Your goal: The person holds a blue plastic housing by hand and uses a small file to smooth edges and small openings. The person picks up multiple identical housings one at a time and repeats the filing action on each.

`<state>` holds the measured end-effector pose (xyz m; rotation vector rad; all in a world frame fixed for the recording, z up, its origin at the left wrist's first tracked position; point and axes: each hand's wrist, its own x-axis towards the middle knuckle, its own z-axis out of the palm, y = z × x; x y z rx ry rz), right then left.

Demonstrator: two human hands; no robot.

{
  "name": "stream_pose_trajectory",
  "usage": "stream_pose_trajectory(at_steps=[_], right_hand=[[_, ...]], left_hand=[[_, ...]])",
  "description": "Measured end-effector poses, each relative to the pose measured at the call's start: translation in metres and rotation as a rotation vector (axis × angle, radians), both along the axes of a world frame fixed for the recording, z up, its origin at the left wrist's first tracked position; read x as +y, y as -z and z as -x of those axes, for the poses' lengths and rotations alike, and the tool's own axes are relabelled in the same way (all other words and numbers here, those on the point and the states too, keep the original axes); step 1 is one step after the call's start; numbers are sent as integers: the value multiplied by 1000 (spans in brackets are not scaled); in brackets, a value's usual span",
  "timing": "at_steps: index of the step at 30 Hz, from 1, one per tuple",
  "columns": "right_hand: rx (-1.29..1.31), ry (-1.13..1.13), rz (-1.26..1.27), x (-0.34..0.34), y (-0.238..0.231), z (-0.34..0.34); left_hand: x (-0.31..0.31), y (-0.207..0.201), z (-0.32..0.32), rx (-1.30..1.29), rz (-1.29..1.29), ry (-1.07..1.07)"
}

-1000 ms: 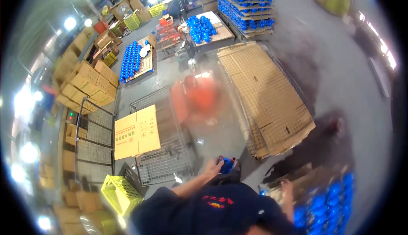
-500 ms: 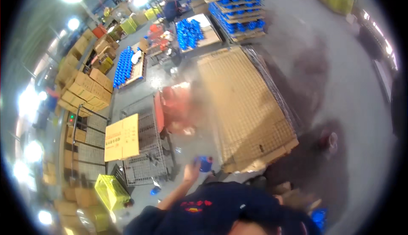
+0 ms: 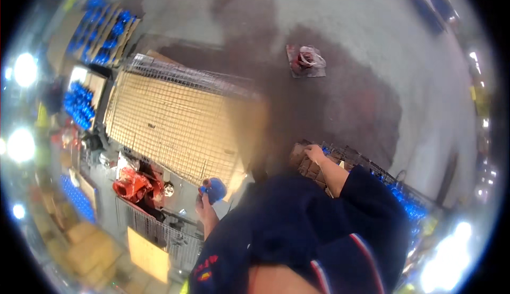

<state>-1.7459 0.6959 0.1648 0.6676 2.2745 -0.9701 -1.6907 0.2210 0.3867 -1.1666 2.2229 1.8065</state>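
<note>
In my left hand (image 3: 203, 209) is a rounded blue part (image 3: 215, 190) with a reddish-brown end, gripped from below and held near the cardboard-covered pallet. My right hand (image 3: 315, 154) reaches out to the right, its fingers bent over the edge of some brown cardboard (image 3: 308, 167). This cardboard lies at the near corner of a wire cage (image 3: 394, 177). Blue parts (image 3: 406, 203) show inside the cage, and a bit of blue is visible beside my right fingers.
Wire mesh lies over a wide cardboard sheet (image 3: 170, 111) at the left. A red machine part (image 3: 131, 185) is beside a mesh cage (image 3: 183, 241). Stacked layers of blue parts (image 3: 109, 36) stand at the far left. A reddish bundle (image 3: 306, 60) sits on the stained floor.
My view has swung to the right, bringing the right-hand cage and my outstretched right arm into sight. The blue part is still in my left hand.
</note>
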Motion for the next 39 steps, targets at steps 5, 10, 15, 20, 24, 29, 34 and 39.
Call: stream_pose_trajectory(at_steps=[5,10,15,20,24,29,34,39], right_hand=[[276,-185,-154,40,24,33],[-340,-262,-125,147,94,47],[-274,-449,-223,155,59,187],[-278,-10,142,194,-15,475],[174,72,218,223,-17,671],[330,-16,223,155,-32,840],[268,-522,232,56,-51,950],[-78,-615,240,16,-45,1063]], left_hand=[[16,33,102,91,-98,49],[39,71,195,51,3,-5],[76,114,336,-28,98,-58],[146,153,455,-29,-18,-250],[195,151,562,13,-108,-206],[207,115,700,154,-184,-210],[169,103,823,115,14,-257],[74,126,947,-8,174,-275]])
